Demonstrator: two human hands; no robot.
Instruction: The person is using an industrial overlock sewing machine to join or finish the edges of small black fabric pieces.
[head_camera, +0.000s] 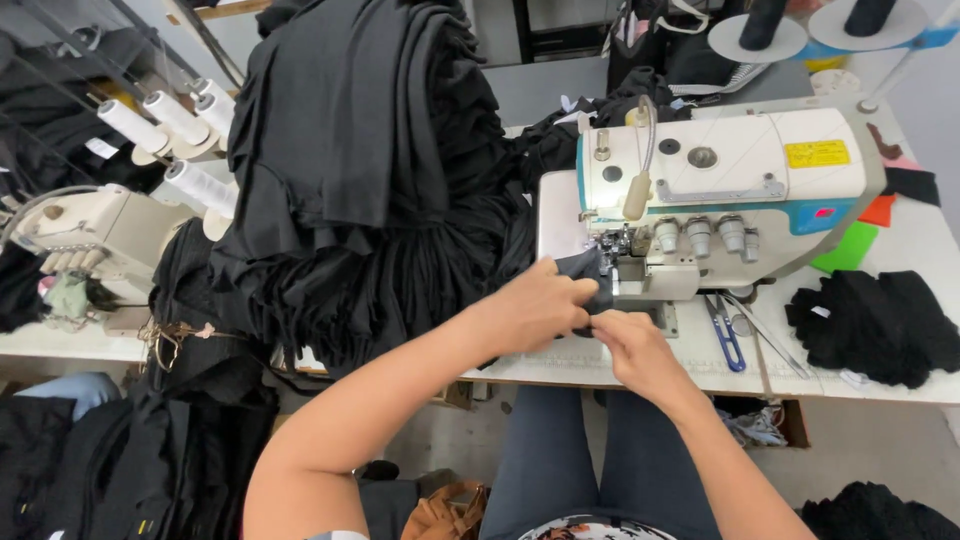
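We pinched the black cloth (590, 275) with left hand (535, 305) and right hand (632, 345) at the serger (720, 190), where fingers near the needle risked a jab.

Left hand (540, 305) and right hand (632, 345) pinch a small dark fabric piece (588, 272) at a white-and-teal overlock sewing machine (720, 190), beside heaped black garments (370, 170).

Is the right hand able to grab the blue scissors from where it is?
Probably yes. The right hand pinches the black cloth at the sewing machine, and the scissors lie on bare table just to its right with nothing between. It would have to let go of the cloth first.
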